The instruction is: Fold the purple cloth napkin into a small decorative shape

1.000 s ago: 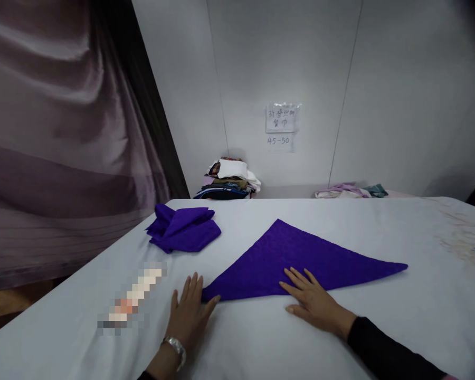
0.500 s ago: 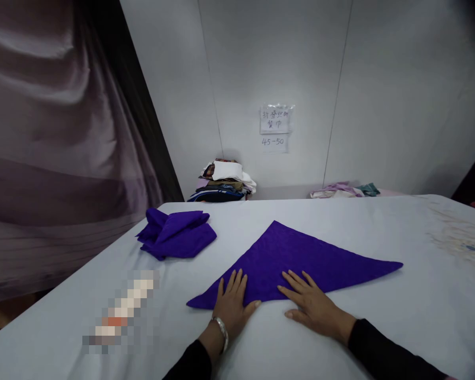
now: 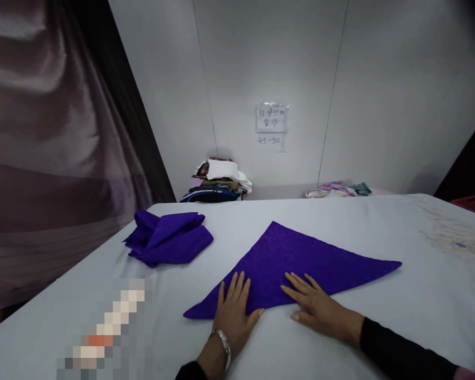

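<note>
Head view: a purple cloth (image 3: 301, 258), folded into a triangle, is laid flat at the lower centre of the frame on the white table (image 3: 380, 327). Its near edge is pressed by the left hand (image 3: 233, 311) and right hand (image 3: 319, 306), fingers spread wide and flat, nothing gripped. The fold is probably best creased with even palm pressure swept outward.

Linen-folding workroom: draped table (image 3: 340, 338), stacked fabrics (image 3: 217, 182) (handwritten wall notice (image 3: 272, 117)).
</note>
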Action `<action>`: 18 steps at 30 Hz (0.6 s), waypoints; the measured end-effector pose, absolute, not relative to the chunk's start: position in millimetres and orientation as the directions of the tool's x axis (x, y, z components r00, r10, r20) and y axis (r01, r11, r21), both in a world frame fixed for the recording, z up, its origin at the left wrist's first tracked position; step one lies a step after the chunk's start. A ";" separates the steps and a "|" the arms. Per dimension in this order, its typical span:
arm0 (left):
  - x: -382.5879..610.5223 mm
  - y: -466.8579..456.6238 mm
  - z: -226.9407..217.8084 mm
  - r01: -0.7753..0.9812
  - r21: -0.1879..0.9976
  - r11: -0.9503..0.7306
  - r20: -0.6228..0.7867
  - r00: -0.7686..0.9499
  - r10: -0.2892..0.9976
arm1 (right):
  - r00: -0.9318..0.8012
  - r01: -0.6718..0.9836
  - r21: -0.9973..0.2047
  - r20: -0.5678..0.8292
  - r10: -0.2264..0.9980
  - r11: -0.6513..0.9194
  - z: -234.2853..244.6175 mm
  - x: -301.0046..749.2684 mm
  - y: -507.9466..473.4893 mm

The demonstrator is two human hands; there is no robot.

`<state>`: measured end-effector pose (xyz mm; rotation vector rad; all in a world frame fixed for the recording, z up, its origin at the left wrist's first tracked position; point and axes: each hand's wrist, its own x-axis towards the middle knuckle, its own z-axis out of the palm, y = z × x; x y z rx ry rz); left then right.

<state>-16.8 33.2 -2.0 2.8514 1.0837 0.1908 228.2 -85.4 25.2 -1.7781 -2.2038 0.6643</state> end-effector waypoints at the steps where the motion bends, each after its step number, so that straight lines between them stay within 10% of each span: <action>1: -17.3 32.9 -2.2 0.641 0.125 -0.757 0.098 0.752 0.652 | -0.236 0.855 -0.495 -0.110 0.966 0.152 29.7 231.3 -82.7; 18: -22.1 34.3 -5.6 0.534 0.191 -0.823 0.063 0.830 0.554 | 0.037 0.964 -0.258 -0.105 0.994 -0.063 18.3 271.0 83.9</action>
